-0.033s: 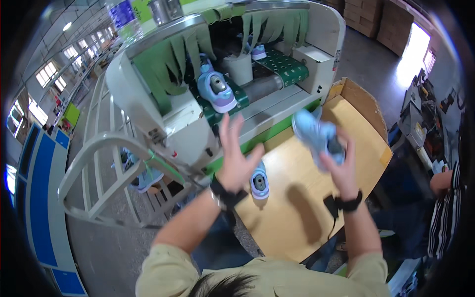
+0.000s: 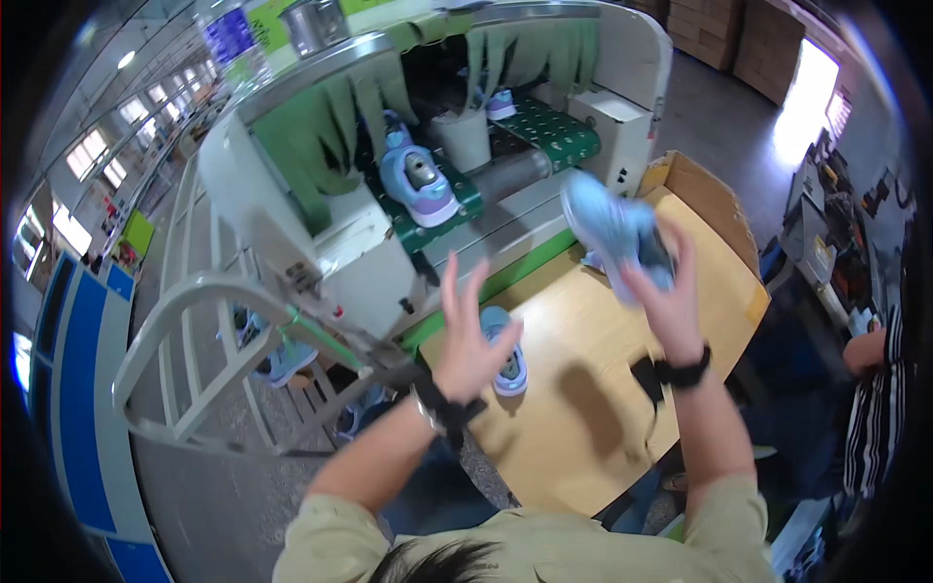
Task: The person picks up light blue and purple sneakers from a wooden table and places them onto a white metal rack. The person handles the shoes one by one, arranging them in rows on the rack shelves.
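My right hand [image 2: 673, 291] grips a light-blue shoe [image 2: 604, 225] by its heel end, toe tilted up and away above the wooden table. Nothing is in my left hand [image 2: 471, 340]; its fingers are spread. Beneath it, a second blue shoe with a lilac sole [image 2: 511, 377] stands on the table, partly hidden by the hand. Another blue shoe [image 2: 420, 185], with a grey insert in its opening, rests on the left green conveyor belt [image 2: 466, 199] of the machine. Behind the held shoe, part of another shoe [image 2: 591, 260] shows at the table's far edge.
The white machine [image 2: 233, 185] has green strip curtains [image 2: 321, 126] and a white bucket [image 2: 462, 141] between its belts. A metal rack [image 2: 185, 291] with shoes stands at left. Cardboard [image 2: 705, 189] edges the wooden table [image 2: 554, 437]. A person's striped sleeve [image 2: 868, 418] is at right.
My left hand has dropped slightly toward me, its fingers still spread. The held shoe has shifted a little up and left, with its toe higher.
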A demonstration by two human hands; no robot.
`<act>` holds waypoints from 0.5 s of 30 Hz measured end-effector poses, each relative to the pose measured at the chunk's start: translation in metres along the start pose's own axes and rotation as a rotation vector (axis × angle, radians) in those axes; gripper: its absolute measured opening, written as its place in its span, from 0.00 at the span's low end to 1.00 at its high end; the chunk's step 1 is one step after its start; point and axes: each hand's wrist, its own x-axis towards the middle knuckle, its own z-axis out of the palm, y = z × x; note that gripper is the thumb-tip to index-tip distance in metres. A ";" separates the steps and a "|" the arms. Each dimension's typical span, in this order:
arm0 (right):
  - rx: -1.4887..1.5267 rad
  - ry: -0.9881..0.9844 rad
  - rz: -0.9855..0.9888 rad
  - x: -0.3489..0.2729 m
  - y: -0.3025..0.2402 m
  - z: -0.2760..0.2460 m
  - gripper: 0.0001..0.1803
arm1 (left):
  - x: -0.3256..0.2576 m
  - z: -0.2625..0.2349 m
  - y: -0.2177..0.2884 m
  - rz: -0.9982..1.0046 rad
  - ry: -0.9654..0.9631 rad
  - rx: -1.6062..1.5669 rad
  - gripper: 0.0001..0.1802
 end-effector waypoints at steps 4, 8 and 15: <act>-0.228 0.054 -0.395 0.146 0.006 0.091 0.36 | -0.073 0.045 -0.028 -0.268 -0.156 -0.153 0.57; -0.710 0.099 -0.285 0.184 0.115 0.144 0.52 | -0.093 0.088 -0.045 -0.211 -0.215 -0.153 0.56; -0.803 -0.037 0.207 0.082 0.202 0.102 0.52 | -0.098 0.094 -0.059 -0.201 -0.217 -0.115 0.54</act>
